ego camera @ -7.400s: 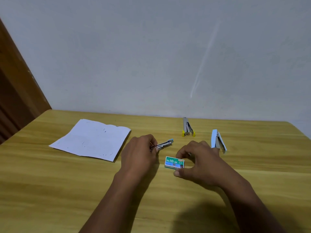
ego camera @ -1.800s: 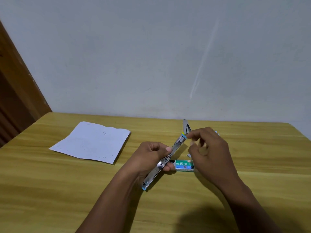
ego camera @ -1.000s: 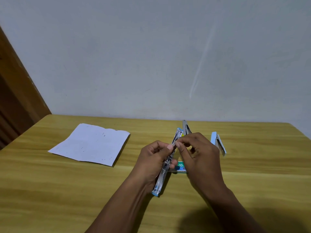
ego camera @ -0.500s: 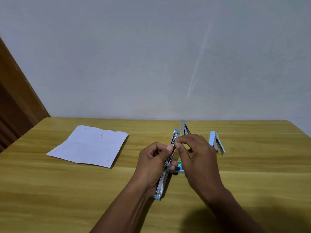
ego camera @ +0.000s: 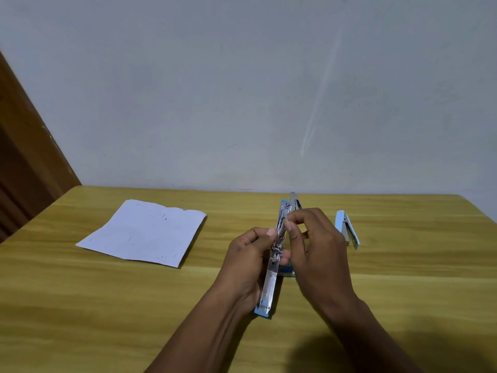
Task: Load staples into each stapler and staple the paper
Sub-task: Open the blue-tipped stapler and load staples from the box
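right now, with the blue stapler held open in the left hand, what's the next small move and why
Probably ease the right hand down to seat whatever it pinches in the channel. The left hand grips the open blue stapler, the right hand's fingertips pinch at its upper metal channel, and what they hold is too small to tell.

The opened stapler [ego camera: 270, 284] is silver with light-blue ends; the second stapler [ego camera: 347, 230] at its 2 o'clock is light blue. The paper [ego camera: 145, 232] at 10 o'clock is white, dark-flecked, on a yellow wood-grain table [ego camera: 107, 305].
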The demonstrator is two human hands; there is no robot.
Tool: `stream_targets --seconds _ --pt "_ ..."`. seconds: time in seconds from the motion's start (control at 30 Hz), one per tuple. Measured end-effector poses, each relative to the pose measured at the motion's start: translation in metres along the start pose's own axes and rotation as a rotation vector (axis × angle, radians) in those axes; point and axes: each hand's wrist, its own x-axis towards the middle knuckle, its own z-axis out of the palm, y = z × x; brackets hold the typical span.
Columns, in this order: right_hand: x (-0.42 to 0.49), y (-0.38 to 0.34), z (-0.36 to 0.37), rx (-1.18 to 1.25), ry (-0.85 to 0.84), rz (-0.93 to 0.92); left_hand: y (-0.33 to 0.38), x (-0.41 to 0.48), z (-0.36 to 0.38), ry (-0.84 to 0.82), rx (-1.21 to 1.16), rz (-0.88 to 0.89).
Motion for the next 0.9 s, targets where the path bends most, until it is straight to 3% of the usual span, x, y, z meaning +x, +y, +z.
stream_targets --seconds 0.13,0.43,0.73,0.9 --pt "-0.001 -0.001 -0.002 -0.015 0.007 0.018 0.0 0.0 -0.003 -0.017 0.015 0.033" --pt "-0.006 0.002 0.004 -0.036 -0.006 0.042 -0.009 0.0 -0.003 0.114 0.126 0.167" --pt "-0.011 -0.008 0.006 -0.022 0.028 -0.034 -0.012 0.006 -0.002 0.225 0.02 0.136" --pt "-0.009 -0.006 0.006 -0.162 0.028 -0.059 -0.013 0.003 -0.004 0.223 0.034 0.149"
